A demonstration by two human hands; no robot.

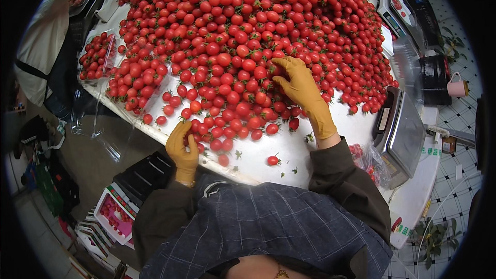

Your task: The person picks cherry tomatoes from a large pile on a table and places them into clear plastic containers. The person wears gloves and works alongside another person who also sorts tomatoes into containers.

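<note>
A large heap of red cherry tomatoes with green calyxes (232, 46) covers much of the white table (248, 162). My left hand (183, 150), in a yellow-brown glove, is at the heap's near-left edge, fingers curled beside some tomatoes; whether it holds one cannot be seen. My right hand (300, 85), in a matching glove, lies on the heap's near-right part, thumb and fingers apart around tomatoes. A clear plastic container of tomatoes (135, 81) sits at the left, with another filled container (97, 56) behind it. One loose tomato (272, 160) lies near the front edge.
A metal-topped scale (407, 135) stands at the right beside a plastic bag of tomatoes (372, 164). Stacked clear containers (407, 66) are behind it. Black crates (145, 174) and a white box with tomatoes (115, 215) stand below left. A pink mug (457, 88) is far right.
</note>
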